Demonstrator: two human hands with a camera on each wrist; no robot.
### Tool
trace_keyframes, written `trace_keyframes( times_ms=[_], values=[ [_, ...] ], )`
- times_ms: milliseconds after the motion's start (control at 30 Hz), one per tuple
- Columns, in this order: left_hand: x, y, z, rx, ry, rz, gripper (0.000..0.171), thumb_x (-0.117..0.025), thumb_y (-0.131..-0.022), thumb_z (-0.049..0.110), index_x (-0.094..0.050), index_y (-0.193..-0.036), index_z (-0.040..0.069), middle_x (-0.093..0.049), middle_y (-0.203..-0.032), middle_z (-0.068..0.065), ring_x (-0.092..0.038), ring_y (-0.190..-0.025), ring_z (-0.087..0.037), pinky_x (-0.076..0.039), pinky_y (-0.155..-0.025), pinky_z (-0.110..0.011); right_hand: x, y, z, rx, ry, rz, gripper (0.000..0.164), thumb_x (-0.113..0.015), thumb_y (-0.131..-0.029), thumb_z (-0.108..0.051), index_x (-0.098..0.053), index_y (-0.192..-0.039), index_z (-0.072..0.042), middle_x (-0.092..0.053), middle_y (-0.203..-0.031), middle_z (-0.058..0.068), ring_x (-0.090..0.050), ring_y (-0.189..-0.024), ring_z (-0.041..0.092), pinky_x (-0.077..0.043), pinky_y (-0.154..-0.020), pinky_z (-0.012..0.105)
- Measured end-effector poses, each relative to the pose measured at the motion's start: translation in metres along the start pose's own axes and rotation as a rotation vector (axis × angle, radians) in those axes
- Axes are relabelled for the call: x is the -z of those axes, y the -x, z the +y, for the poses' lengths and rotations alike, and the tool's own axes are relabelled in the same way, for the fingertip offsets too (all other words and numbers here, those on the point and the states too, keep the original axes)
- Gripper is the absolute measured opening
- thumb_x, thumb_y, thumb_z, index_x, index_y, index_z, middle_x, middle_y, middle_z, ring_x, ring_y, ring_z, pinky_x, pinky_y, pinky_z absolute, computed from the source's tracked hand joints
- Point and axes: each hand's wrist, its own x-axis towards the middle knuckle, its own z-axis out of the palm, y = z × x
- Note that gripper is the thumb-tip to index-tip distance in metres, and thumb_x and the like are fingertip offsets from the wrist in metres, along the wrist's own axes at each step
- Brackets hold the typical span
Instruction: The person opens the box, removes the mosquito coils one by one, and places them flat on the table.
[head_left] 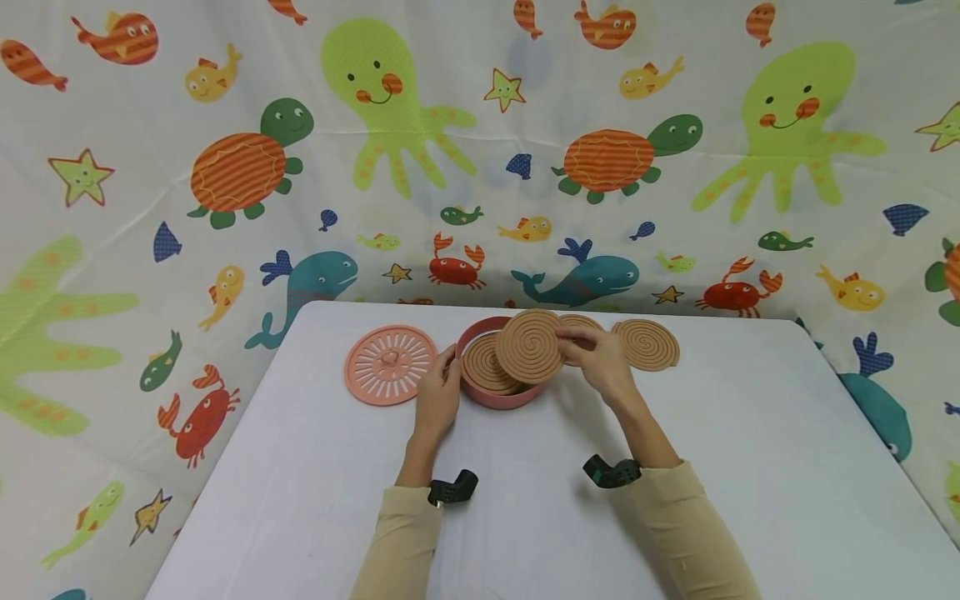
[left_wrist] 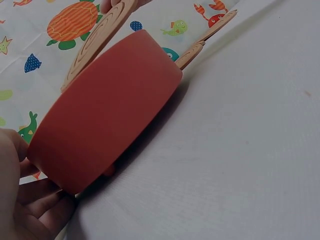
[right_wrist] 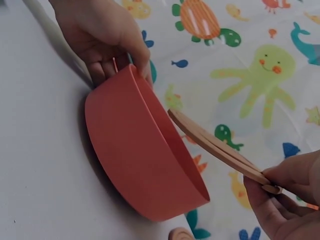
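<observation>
Flat tan spiral coil, pinched by right hand above round, coral-red, open-topped container gripped by left hand.

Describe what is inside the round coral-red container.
A flat tan spiral coil lies inside the round coral-red container. The right hand pinches another tan spiral coil above it, hiding part of the interior; anything under the first coil cannot be seen.

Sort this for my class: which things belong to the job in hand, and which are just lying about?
In the job:
brown spiral coil, pinched by the right hand
red round container, held by the left hand
inner coil, inside the container

Lying about (not held, probably related):
slotted pink lid, left of the container
other coils, to its right
</observation>
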Motion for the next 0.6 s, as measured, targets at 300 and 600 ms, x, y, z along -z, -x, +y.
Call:
trace_keyframes(
  times_ms=[300,600],
  values=[
    [0.0,-0.001,0.001,0.002,-0.007,-0.003,0.043,-0.048,-0.105,0.028,-0.057,-0.142,0.009,-0.064,-0.137,-0.012,-0.062,-0.127,-0.025,-0.052,-0.105,-0.046,0.011,0.002,0.005,0.009,0.05,0.06,0.029,-0.067,-0.097,-0.019,-0.071,-0.123,-0.008,-0.068,-0.128,0.013,-0.065,-0.114,0.024,-0.053,-0.078,0.01],
    [-0.001,-0.001,-0.001,-0.009,0.007,0.004,0.042,-0.048,-0.105,0.026,-0.057,-0.142,0.009,-0.064,-0.137,-0.012,-0.063,-0.126,-0.025,-0.052,-0.104,-0.046,0.022,0.004,0.006,0.002,0.017,0.078,0.033,-0.066,-0.097,-0.017,-0.068,-0.126,-0.002,-0.064,-0.132,0.017,-0.065,-0.105,0.011,-0.053,-0.081,0.007]
  ],
)
